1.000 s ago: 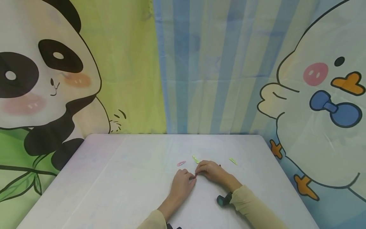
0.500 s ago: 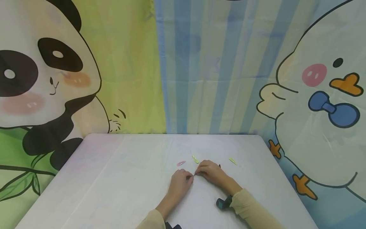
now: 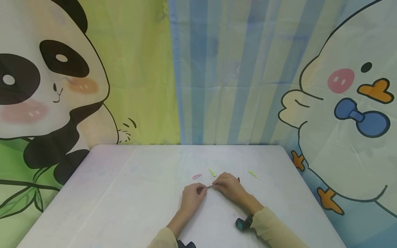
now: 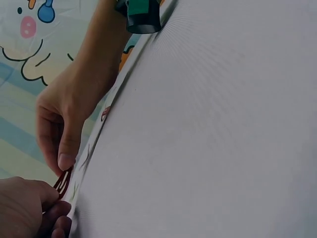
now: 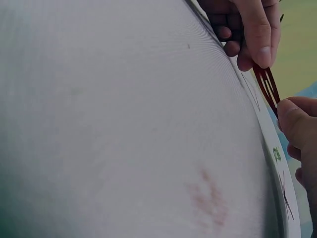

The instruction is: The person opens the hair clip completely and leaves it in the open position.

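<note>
A dark red snap hair clip [image 5: 267, 87] is stretched between both hands, its slotted metal frame showing in the wrist views. My left hand [image 3: 192, 199] pinches one end between thumb and fingers. At the other end, the thumb and fingertips of my right hand [image 3: 230, 187] grip it. In the head view only a thin sliver of the clip [image 3: 210, 186] shows between the fingertips. Both ends of it are covered by fingers.
Beyond the hands on the white table [image 3: 124, 193] lie a pink hair clip [image 3: 196, 176], a green one [image 3: 212, 172] and, farther right, another green clip [image 3: 252, 174]. A red clip [image 3: 238, 179] peeks out behind the right hand. A patterned curtain [image 3: 217, 86] hangs behind.
My left hand has shifted a little to the left, away from the right hand, so more of the red hair clip shows between them. The right hand stays nearly in place.
</note>
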A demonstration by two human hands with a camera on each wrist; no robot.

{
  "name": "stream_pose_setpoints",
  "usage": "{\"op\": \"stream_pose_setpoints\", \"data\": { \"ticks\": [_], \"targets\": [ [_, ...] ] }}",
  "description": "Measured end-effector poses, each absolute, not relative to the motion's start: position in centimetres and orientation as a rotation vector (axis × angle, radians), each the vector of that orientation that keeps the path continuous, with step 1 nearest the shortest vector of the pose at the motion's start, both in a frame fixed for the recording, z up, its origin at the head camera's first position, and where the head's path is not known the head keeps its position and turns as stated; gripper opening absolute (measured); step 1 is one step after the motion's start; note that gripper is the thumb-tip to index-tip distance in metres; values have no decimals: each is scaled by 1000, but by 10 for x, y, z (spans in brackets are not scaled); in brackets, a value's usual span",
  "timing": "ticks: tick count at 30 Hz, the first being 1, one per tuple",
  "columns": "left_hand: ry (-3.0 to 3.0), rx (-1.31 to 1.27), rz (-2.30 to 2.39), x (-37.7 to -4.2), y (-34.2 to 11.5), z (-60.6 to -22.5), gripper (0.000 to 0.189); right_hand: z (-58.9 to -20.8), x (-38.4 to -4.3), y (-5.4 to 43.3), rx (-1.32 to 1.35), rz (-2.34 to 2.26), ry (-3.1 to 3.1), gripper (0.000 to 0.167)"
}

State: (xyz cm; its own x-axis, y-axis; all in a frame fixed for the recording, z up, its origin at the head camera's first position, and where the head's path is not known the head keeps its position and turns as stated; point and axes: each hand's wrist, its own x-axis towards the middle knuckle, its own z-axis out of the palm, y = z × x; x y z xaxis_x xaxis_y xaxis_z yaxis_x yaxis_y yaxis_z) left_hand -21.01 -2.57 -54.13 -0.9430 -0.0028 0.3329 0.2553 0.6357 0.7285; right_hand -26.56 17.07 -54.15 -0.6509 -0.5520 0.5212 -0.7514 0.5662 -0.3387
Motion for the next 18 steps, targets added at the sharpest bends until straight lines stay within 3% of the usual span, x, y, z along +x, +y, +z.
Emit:
{"op": "stream_pose_setpoints", "data": {
  "ticks": [8, 18],
  "targets": [
    [-2560, -106, -1310, -214, -29, -537, 7, -535, -253, 162, 893, 955, -2540, 12],
    [-2508, 3, -1596, -220, -36, -529, 8, -514, -240, 150, 445, 1177, -2773, 5]
  ]
}}
